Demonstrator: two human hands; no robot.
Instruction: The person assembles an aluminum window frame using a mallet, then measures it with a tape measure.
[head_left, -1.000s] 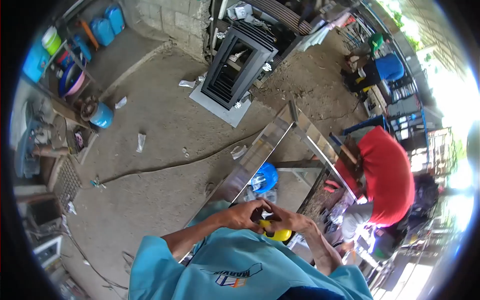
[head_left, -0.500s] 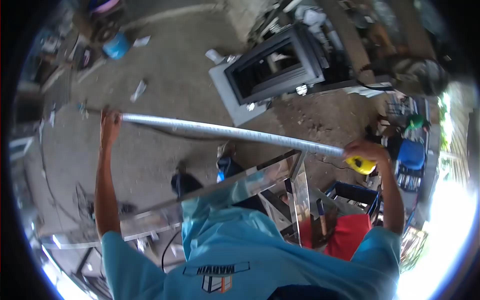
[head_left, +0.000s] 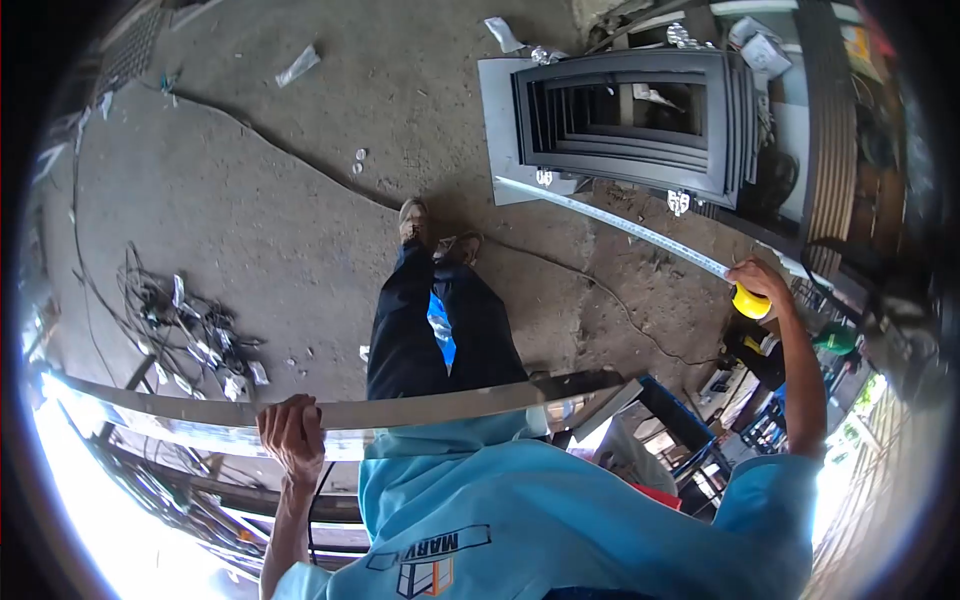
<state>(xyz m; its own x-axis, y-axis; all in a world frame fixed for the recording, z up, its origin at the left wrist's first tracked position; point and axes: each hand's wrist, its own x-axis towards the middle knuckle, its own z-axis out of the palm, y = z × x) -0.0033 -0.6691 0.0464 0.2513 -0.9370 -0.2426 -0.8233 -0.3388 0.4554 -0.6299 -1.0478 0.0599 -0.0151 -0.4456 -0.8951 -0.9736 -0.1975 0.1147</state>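
Note:
My right hand (head_left: 762,280) is closed around a yellow tape measure (head_left: 751,302), held out to the right. Its pale blade (head_left: 622,224) extends up and left, and the free end lies over the grey panel beside the stacked frames. With fingers curled over its edge, my left hand (head_left: 291,434) grips a long shiny metal bar (head_left: 180,410), which runs across in front of my waist. What my left palm touches underneath is hidden.
Dark grey rectangular frames (head_left: 625,120) are stacked at the upper right on a grey panel (head_left: 500,120). A cable (head_left: 270,150) crosses the floor near my feet. Tangled wires and scraps (head_left: 190,330) lie to the left. A dark crate (head_left: 680,425) stands at the lower right.
My left hand has let go of the blade's end and come down onto the metal bar. The tape blade now reaches toward the frames. My view has turned toward the frames and floor.

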